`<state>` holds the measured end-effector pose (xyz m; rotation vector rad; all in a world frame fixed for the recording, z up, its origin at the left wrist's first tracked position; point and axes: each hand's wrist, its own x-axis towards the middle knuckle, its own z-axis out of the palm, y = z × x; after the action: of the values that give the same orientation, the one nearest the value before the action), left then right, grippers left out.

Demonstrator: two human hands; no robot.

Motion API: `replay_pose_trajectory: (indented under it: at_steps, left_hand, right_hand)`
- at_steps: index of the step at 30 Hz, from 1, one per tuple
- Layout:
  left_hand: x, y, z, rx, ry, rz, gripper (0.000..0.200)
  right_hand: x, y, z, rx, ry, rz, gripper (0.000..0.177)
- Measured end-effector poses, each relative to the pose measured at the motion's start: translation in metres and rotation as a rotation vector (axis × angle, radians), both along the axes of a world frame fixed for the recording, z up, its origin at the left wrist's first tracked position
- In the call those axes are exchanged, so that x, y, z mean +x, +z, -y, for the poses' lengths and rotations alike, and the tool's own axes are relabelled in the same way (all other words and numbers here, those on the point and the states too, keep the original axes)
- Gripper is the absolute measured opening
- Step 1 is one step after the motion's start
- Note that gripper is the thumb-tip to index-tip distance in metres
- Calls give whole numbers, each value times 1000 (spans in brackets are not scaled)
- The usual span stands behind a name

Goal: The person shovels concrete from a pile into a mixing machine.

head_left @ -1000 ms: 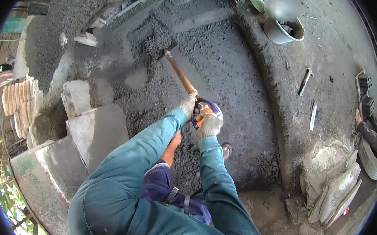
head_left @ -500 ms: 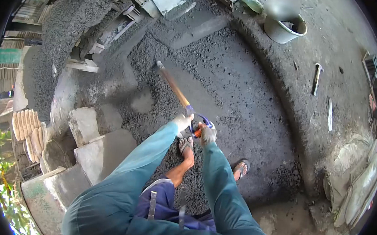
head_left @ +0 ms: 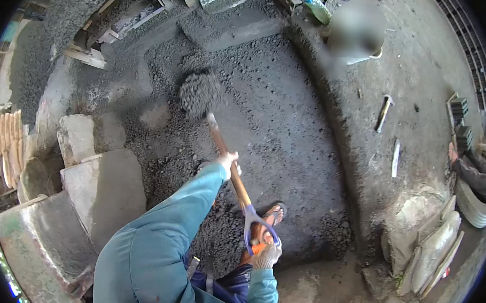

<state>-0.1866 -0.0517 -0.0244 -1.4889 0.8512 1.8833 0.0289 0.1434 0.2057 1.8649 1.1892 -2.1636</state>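
A shovel (head_left: 234,176) with a wooden shaft and a purple D-shaped handle slants across the view. My left hand (head_left: 229,163), in a light glove, is wrapped round the shaft partway down. At the handle's orange grip is my right hand (head_left: 267,255), also gloved, fingers closed round it. A heap of dark, gravelly mix (head_left: 200,94) lies on the blade and hides it; the heap is blurred by motion. Under it spreads the dark gritty floor bed (head_left: 295,132). My sandalled foot (head_left: 276,213) stands beside the handle.
A raised edge (head_left: 335,118) bounds the bed on the right, with a hammer (head_left: 383,113) and a pale strip (head_left: 396,158) beyond. Stone slabs (head_left: 107,193) stand at left, sacks (head_left: 439,252) at lower right. Another person's arm or leg (head_left: 475,178) shows at far right.
My left hand has slid down the shaft, and my right hand has moved back toward my body with the handle. The blade end now carries a load of mix. The camera view has shifted.
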Motion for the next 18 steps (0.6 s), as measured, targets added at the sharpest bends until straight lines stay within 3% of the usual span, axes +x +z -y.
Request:
replay_pose_trajectory:
  at_steps: [1, 3, 4, 7, 8, 10, 14, 16, 18]
  left_hand:
    - [25, 6, -21, -2, -56, 6, 18]
    - [75, 11, -58, 121, 56, 57, 14]
    - [101, 19, -77, 84, -20, 59, 14]
    - [173, 62, -126, 278, 115, 188, 13]
    - [190, 89, -141, 251, 55, 206, 13]
    - [226, 148, -172, 191, -60, 229, 14]
    - [284, 202, -211, 222, -29, 270, 19]
    - [282, 240, -211, 284, 126, 51, 14]
    - [248, 316, -199, 289, 239, -49, 10]
  right_hand:
    - [9, 18, -11, 119, -13, 195, 20]
    - [69, 10, -38, 218, -200, 147, 18]
    - [84, 36, -50, 265, -143, 167, 18]
    - [152, 100, -90, 435, -14, 234, 12]
    - [168, 111, -101, 479, 18, 269, 12]
    - [174, 119, -116, 500, 62, 307, 12]
    - [156, 131, -144, 426, 153, 233, 12]
    - [140, 136, -155, 358, 201, 138, 13]
    - [126, 141, -164, 284, 237, 33, 13]
